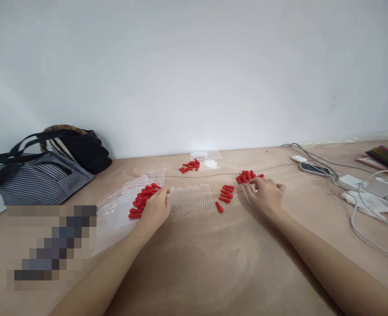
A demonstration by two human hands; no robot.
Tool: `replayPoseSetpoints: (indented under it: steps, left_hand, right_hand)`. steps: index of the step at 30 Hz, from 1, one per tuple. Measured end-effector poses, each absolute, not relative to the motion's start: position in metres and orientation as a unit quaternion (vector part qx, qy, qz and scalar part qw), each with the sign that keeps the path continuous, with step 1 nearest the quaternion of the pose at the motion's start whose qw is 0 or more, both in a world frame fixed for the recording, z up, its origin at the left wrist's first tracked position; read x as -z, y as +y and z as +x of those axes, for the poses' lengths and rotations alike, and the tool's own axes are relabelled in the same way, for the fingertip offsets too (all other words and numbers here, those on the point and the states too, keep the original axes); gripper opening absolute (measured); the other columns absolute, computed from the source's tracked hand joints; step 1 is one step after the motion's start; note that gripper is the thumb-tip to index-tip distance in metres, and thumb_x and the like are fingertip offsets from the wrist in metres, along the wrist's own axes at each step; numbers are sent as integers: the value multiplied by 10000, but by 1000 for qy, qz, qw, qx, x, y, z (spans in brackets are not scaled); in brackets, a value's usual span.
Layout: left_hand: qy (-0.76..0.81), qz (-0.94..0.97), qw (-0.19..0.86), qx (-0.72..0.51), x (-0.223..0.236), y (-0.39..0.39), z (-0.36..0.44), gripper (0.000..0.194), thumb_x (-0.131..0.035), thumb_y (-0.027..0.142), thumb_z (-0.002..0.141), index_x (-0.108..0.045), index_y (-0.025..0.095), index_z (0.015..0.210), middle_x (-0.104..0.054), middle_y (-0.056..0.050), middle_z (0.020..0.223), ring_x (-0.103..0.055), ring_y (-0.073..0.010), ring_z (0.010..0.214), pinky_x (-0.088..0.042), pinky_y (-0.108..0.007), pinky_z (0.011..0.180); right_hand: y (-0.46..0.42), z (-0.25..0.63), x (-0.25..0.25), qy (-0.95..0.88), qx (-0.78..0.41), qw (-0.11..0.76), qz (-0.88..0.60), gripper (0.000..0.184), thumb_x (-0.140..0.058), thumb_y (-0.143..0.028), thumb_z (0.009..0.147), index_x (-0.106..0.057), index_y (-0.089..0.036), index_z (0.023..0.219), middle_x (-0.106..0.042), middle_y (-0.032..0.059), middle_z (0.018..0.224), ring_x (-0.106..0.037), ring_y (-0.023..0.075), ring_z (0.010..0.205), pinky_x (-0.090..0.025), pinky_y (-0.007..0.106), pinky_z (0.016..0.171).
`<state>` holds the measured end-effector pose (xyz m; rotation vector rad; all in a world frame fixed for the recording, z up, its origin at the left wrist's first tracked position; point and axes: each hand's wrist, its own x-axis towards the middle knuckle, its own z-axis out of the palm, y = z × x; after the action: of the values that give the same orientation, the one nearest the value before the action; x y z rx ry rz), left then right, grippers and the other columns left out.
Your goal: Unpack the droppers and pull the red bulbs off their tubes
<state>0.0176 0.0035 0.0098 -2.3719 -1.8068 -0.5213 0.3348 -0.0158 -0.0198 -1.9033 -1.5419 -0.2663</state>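
Observation:
My left hand (156, 205) is closed, its fingertips at the left end of a row of thin clear tubes (190, 199); what it pinches, if anything, is hidden. Beside it, a heap of red rubber bulbs (141, 199) lies on clear plastic bags (119, 206), partly covered by that hand. My right hand (268, 192) has its fingers bent together over a cluster of droppers (244, 176), clear tubes with red bulbs on their ends. It appears to pinch a dropper. Between the hands lie several loose red bulbs (226, 193), with one bulb (219, 207) nearer me.
Farther back are more small red bulbs (190, 165) and a pile of clear tubes (210, 163) on a plastic bag. A striped bag (42, 175) stands left, near a blurred patch. On the right are a phone-like device (314, 169), a power strip (351, 183) and cables (354, 224).

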Motion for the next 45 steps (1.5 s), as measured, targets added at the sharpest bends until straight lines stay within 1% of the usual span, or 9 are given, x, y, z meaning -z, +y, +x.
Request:
replayPoseSetpoints:
  steps: [4, 10, 16, 26, 31, 34, 38, 42, 45]
  left_hand:
    - [-616, -774, 126, 67, -8, 4, 24, 244, -367, 39, 764, -510, 123, 943, -628, -118, 896, -605, -233, 853, -446, -302, 675]
    - [-621, -771, 136, 36, -8, 4, 27, 218, -362, 50, 773, -538, 100, 891, -624, -144, 856, -601, -265, 841, -448, -328, 683]
    - [-633, -762, 131, 31, -10, 5, 27, 197, -386, 83, 786, -540, 114, 906, -627, -125, 868, -605, -254, 854, -450, -309, 676]
    - [-636, -758, 124, 72, -15, 2, 27, 156, -402, 162, 830, -544, 124, 882, -635, -88, 768, -611, -234, 759, -428, -297, 628]
    - [-489, -846, 67, 203, -7, -10, 53, 123, -455, 169, 804, -546, 169, 721, -607, -38, 714, -570, -179, 710, -420, -275, 664]
    - [-411, -883, 16, 225, 0, -21, 83, 125, -499, 247, 801, -550, 171, 716, -600, -42, 749, -552, -174, 714, -422, -275, 653]
    - [-409, -891, 49, 193, 7, -28, 115, 123, -551, 273, 754, -557, 160, 707, -590, -59, 738, -536, -205, 719, -415, -324, 665]
    - [-426, -881, 105, 177, 9, -25, 128, 120, -501, 205, 754, -571, 150, 673, -588, -73, 679, -537, -222, 714, -399, -346, 678]
    - [-438, -866, 122, 210, 8, -15, 133, 149, -480, 196, 770, -590, 140, 685, -602, -86, 675, -547, -230, 728, -389, -349, 688]
  right_hand:
    - [-14, 351, 15, -560, 30, 291, -775, 376, -419, -468, 775, -627, -174, 669, -600, 69, 660, -490, 220, 729, -182, 384, 723]
    - [-10, 342, 17, -575, 43, 247, -779, 361, -409, -466, 758, -608, -195, 627, -587, 52, 616, -491, 229, 767, -189, 391, 755]
    - [-8, 345, 19, -569, 45, 218, -792, 359, -391, -451, 758, -620, -193, 654, -620, 66, 671, -498, 229, 766, -190, 394, 760]
    - [-11, 343, 15, -567, 42, 218, -793, 348, -396, -424, 766, -620, -186, 648, -616, 67, 660, -506, 231, 777, -193, 392, 763]
    - [-15, 345, 11, -564, 45, 227, -793, 327, -419, -399, 766, -606, -179, 612, -598, 67, 627, -502, 231, 745, -195, 393, 742]
    - [-17, 347, 8, -575, 44, 232, -784, 353, -412, -405, 779, -610, -169, 607, -590, 83, 613, -502, 232, 703, -194, 398, 716]
    - [-19, 350, 5, -569, 31, 224, -790, 374, -408, -427, 788, -617, -167, 618, -595, 86, 615, -510, 234, 694, -196, 404, 721]
    - [-17, 351, 1, -557, 22, 201, -805, 374, -400, -438, 785, -628, -177, 645, -609, 84, 652, -524, 241, 738, -209, 398, 743]
    - [-14, 355, 1, -544, 12, 187, -818, 363, -391, -434, 781, -631, -191, 658, -624, 82, 682, -530, 248, 776, -215, 400, 756]
